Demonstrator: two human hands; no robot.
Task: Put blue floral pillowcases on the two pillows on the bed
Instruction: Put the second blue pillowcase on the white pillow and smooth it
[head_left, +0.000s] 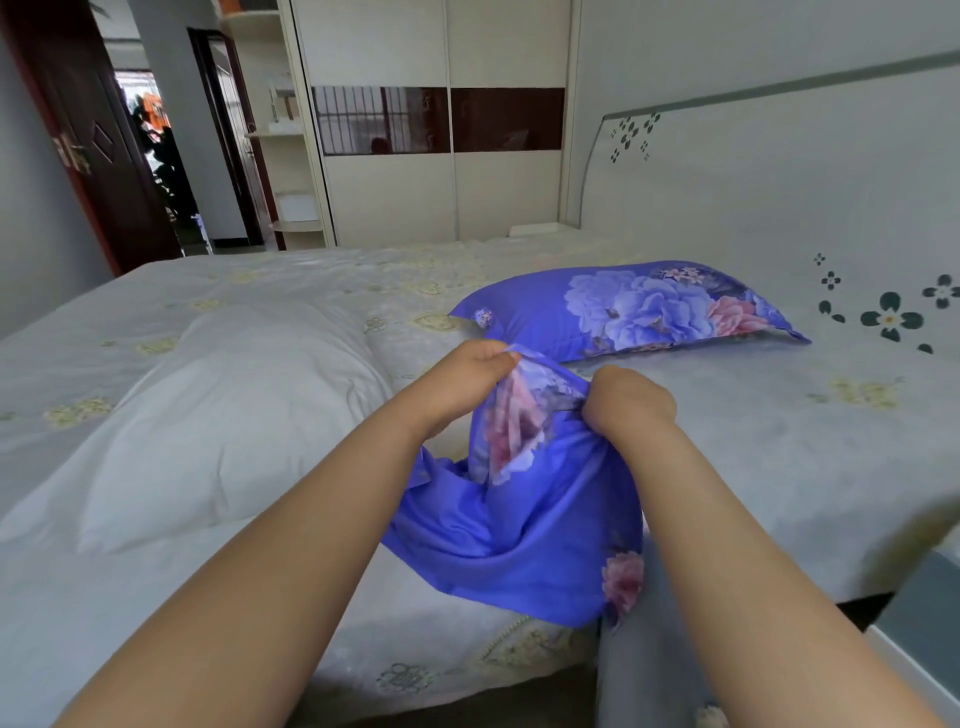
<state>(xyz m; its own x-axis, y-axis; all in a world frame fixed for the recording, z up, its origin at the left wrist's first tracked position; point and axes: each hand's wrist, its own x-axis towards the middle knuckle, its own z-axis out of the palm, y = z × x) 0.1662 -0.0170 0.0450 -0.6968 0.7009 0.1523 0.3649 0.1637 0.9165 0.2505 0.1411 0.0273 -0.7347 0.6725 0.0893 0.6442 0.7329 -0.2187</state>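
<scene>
Two pillows lie on one bed: one covered pillow in blue floral cloth and one bare white pillow. One loose blue floral pillowcase makes two floral cases in all. Two hands are in view, one left hand and one right hand. One wardrobe stands behind, with one open door beside it.

On the bed, the bare pillow lay left of the covered pillow, which lay beside the headboard. The wardrobe stood behind the bed.
</scene>
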